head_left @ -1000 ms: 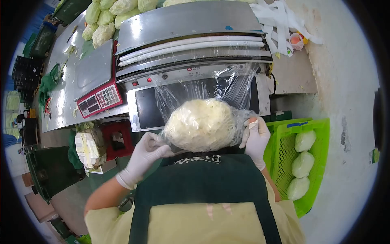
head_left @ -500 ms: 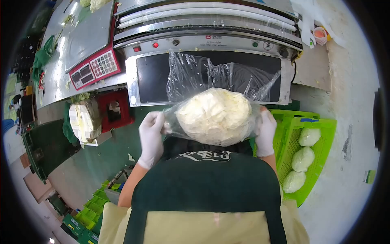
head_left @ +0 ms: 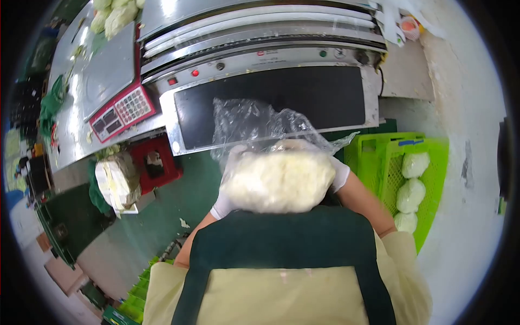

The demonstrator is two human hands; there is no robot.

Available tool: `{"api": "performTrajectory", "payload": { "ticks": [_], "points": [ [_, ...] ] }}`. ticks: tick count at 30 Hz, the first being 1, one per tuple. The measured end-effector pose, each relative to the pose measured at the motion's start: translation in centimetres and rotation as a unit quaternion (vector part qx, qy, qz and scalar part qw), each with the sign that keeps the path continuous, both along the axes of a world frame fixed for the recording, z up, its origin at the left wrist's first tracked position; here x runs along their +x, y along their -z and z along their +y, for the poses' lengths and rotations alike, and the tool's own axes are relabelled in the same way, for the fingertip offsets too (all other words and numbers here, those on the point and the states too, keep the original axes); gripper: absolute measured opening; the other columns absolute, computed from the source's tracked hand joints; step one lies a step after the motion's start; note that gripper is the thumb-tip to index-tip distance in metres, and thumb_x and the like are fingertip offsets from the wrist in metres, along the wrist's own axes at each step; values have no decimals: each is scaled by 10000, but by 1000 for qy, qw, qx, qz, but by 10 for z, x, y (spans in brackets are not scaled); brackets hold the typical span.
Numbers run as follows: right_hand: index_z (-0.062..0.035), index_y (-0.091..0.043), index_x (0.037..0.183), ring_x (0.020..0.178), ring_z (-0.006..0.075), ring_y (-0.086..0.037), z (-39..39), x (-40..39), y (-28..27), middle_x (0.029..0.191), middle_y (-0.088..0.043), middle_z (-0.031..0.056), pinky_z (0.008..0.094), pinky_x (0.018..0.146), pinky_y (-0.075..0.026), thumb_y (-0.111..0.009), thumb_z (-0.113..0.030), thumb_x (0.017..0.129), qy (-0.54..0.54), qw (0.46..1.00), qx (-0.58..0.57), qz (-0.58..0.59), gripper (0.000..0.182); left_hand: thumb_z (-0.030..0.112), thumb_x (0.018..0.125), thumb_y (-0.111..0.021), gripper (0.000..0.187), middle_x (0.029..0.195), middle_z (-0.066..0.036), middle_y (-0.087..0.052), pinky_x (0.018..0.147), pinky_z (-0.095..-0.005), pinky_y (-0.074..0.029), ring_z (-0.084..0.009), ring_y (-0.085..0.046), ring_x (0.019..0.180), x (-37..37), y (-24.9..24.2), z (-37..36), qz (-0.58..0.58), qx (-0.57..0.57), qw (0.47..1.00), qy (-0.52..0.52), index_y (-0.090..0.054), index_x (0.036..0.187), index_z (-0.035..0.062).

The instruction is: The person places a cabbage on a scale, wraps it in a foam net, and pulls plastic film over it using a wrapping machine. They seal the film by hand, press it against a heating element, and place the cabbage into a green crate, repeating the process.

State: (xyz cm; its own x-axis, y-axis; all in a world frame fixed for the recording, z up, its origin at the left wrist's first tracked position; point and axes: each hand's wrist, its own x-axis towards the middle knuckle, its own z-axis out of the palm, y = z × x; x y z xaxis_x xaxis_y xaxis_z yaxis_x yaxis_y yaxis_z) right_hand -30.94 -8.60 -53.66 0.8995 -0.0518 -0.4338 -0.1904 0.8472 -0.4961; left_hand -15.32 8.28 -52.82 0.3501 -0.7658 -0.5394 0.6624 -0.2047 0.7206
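Head view, cabbage: a pale trimmed cabbage [head_left: 277, 181] is sitting against the person's chest, just above the green apron [head_left: 281, 238], in front of the wrapping machine's black plate [head_left: 271, 103].
Head view, film: loose cling film [head_left: 254, 122] is trailing up from the cabbage toward the plate, bunched and wrinkled (not yet smoothed flat).
Head view, left hand: the gloved left hand [head_left: 227, 195] is cupping the cabbage's left side from behind, fingers closed around it through the film.
Head view, right hand: the gloved right hand [head_left: 338, 173] is pressing on the right side, mostly hidden behind the head, so it seems clamped on it, though the fingers cannot be seen.
Head view, doing it well: judging by the slack, both palms should be pulling the film taut and folding the tail under, keeping even pressure so that no leaf is tearing.
Head view, surroundings: wrapped heads [head_left: 411, 189] are lying in the green crate [head_left: 433, 162] on the right; a red scale [head_left: 122, 111] is standing left of the machine.
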Motion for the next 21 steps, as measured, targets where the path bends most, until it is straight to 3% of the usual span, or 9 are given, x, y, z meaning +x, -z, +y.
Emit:
{"api": "performTrajectory", "payload": {
  "ticks": [5, 9, 12, 15, 16, 17, 19, 20, 21],
  "points": [
    [-36, -581, 1252, 1030, 158, -641, 18, 9, -21, 1132, -654, 82, 296, 914, -515, -553, -176, 996, -97, 994, 29, -41, 293, 168, 952, -582, 203, 1073, -70, -636, 867, -305, -497, -151, -611, 959, 24, 2, 13, -26, -146, 981, 124, -608, 1097, 28],
    [-39, -613, 1199, 1011, 148, -637, 61, -11, 71, 1093, -661, 76, 296, 892, -513, -558, -168, 989, -73, 967, -174, -169, 253, 176, 873, -698, 170, 948, -31, -626, 817, -283, -476, -126, -601, 922, 36, -31, -22, 41, -191, 941, 276, -655, 934, 24],
    [-30, -624, 1172, 999, 148, -639, 64, -35, 48, 1077, -665, 77, 295, 876, -515, -566, -155, 980, 31, 991, -119, -55, 237, 199, 896, -673, 188, 907, -34, -611, 822, -290, -475, -128, -597, 901, 21, -26, -23, 80, -174, 942, 274, -650, 951, 21],
    [-20, -635, 1145, 986, 149, -641, 52, -60, 2, 1061, -668, 78, 294, 861, -518, -574, -142, 970, 134, 988, -58, 48, 222, 333, 956, -639, 285, 719, 1, -508, 621, -243, -407, -88, -484, 666, 9, -42, -28, 146, -223, 936, 230, -596, 938, 52],
    [7, -641, 1081, 937, 145, -643, 35, -76, -20, 1023, -669, 82, 306, 835, -525, -583, -112, 945, 52, 907, -354, 222, 190, 361, 967, -628, 307, 681, 11, -478, 580, -233, -382, -78, -450, 622, 5, -48, -31, 185, -222, 934, 211, -581, 932, 60],
    [31, -624, 1076, 906, 142, -641, 29, -92, -62, 1012, -665, 81, 317, 827, -530, -586, -112, 934, 168, 851, -420, 268, 205, 421, 983, -590, 355, 623, 36, -394, 518, -226, -304, -64, -361, 559, -3, -52, -34, 138, -209, 945, 212, -548, 917, 75],
    [15, -624, 1045, 987, 172, -644, 11, -138, -104, 1050, -655, 107, 320, 875, -521, -570, -179, 962, 314, 715, -595, 191, 218, 401, 999, -563, 337, 635, 27, -419, 530, -226, -321, -65, -381, 570, -13, -59, -43, 122, -164, 952, 230, -548, 914, 76],
    [4, -638, 1090, 1043, 194, -624, 21, -130, -148, 1114, -652, 126, 354, 940, -493, -563, -328, 983, 406, 802, -425, 104, 356, 391, 1007, -550, 329, 640, 23, -431, 537, -226, -330, -65, -391, 575, -20, -63, -49, 114, -140, 953, 243, -547, 912, 76],
    [8, -638, 1130, 1070, 208, -617, 11, -134, -152, 1151, -648, 133, 362, 966, -476, -552, -420, 975, 342, 748, -567, 43, 463, 381, 1012, -541, 320, 642, 19, -437, 538, -226, -339, -70, -403, 577, -30, -67, -58, 71, -151, 949, 269, -548, 917, 76]
  ]
}}
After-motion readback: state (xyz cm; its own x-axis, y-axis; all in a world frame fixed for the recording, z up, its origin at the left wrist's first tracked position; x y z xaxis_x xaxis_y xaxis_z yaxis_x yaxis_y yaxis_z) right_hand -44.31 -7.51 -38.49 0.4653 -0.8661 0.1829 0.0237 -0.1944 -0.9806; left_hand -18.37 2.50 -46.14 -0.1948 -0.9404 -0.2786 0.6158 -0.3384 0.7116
